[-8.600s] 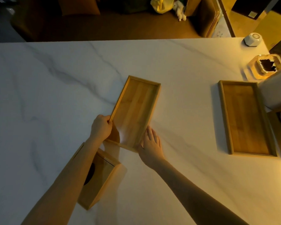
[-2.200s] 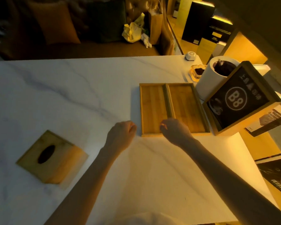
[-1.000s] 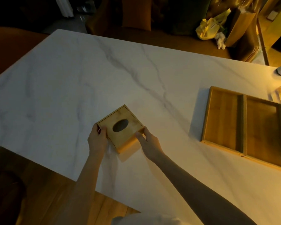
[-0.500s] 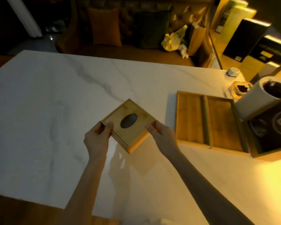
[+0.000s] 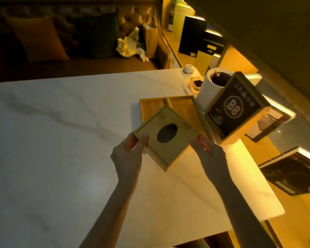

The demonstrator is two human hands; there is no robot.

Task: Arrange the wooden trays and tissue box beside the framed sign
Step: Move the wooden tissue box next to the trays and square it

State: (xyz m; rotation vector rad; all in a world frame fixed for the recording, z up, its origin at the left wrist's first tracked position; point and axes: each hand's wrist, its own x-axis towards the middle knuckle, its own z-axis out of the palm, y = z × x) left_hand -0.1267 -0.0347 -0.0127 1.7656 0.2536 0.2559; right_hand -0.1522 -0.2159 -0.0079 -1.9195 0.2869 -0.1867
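Note:
A square wooden tissue box with an oval hole in its top is held off the white marble table, turned like a diamond. My left hand grips its left corner and my right hand grips its right corner. Behind the box two wooden trays lie side by side, the left tray and the right tray; the box hides their near ends. The framed sign, black with "B8" in a circle, leans right of the trays.
A white cylinder stands behind the sign, with a small glass dish and a white round object beyond it. The table's right edge runs just past the sign. Books lie on a lower surface to the right. A sofa with cushions lies beyond.
Both hands have carried the tissue box rightwards from the left part of the table until it overlaps the near ends of the trays. The trays stay together beside the sign.

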